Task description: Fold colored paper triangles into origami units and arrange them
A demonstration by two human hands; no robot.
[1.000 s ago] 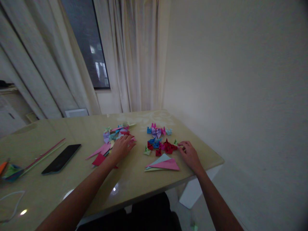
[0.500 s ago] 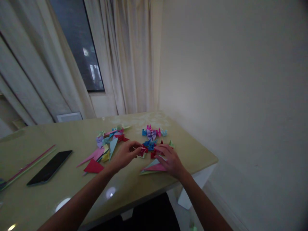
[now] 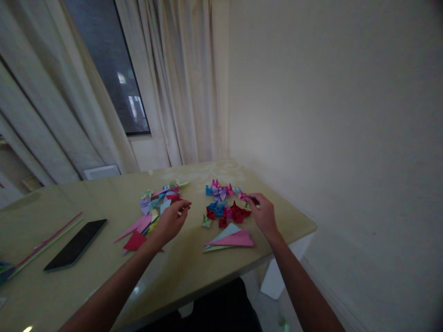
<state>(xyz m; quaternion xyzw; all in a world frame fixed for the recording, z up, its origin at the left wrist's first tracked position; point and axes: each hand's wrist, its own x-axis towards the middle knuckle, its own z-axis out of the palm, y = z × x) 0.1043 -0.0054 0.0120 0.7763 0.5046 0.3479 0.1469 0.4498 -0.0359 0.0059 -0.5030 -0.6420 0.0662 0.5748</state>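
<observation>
My right hand (image 3: pixel 263 211) pinches a small pink folded-paper piece (image 3: pixel 242 196) between thumb and fingertips, at the right edge of a group of origami figures. In that group are a lilac figure (image 3: pixel 218 192), blue figures (image 3: pixel 217 209), a dark red one (image 3: pixel 238 212) and a pale green one (image 3: pixel 206 221). My left hand (image 3: pixel 173 220) hovers beside the left pile of folded paper, its fingers loosely bent and apart, with nothing visible in them. Close to its fingertips lies a red paper piece (image 3: pixel 173 197); the hand hides part of the pile.
Flat folded sheets, pink on top (image 3: pixel 238 238), lie near the table's (image 3: pixel 194 272) front edge. On the left are a black phone (image 3: pixel 76 244) and thin pink and green sticks (image 3: pixel 51 240). A wall (image 3: pixel 328 138) borders the right side; curtains (image 3: pixel 187 92) hang behind.
My hands have moved apart from the middle of the figures. The right went right and up with the pink piece; the left went left to the other pile. The view shifted slightly.
</observation>
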